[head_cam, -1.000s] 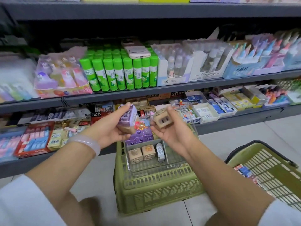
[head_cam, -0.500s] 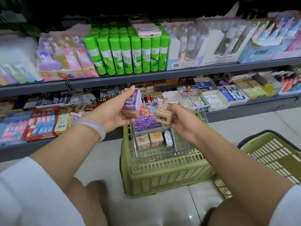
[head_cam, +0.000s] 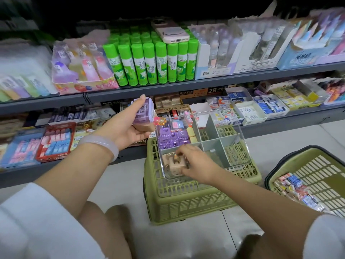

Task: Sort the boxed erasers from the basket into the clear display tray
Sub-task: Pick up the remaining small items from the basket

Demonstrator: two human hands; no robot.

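Boxed erasers are the focus. One tan boxed eraser (head_cam: 175, 165) sits at center frame, in the near-left compartment of the clear display tray (head_cam: 240, 143), with the right hand (head_cam: 194, 163) curled over it, fingertips pinching its top and sides. Whether it already rests on the tray floor cannot be told. Beside it in that compartment lies at least one more tan box, partly hidden by the fingers. Just above, the far-left compartment holds purple boxed erasers (head_cam: 172, 137) packed close together.

Up and left of the tray, the left hand (head_cam: 130, 124) cups a purple boxed eraser (head_cam: 144, 113) stacked on a tan one, thumb across the top and fingers beneath.

These cartons look light and stiff but crushable, with smooth printed faces, so a gentle pinch across two opposite sides probably suits them best.

Supporting the tray is an overturned green basket (head_cam: 186, 202). At the right edge of the frame an upright basket (head_cam: 317, 165) holds small wrapped erasers (head_cam: 293, 189). Store shelves (head_cam: 186, 85) fill the upper frame, with green glue sticks (head_cam: 149, 62) at upper center and a phone (head_cam: 169, 32) lying on top of them.
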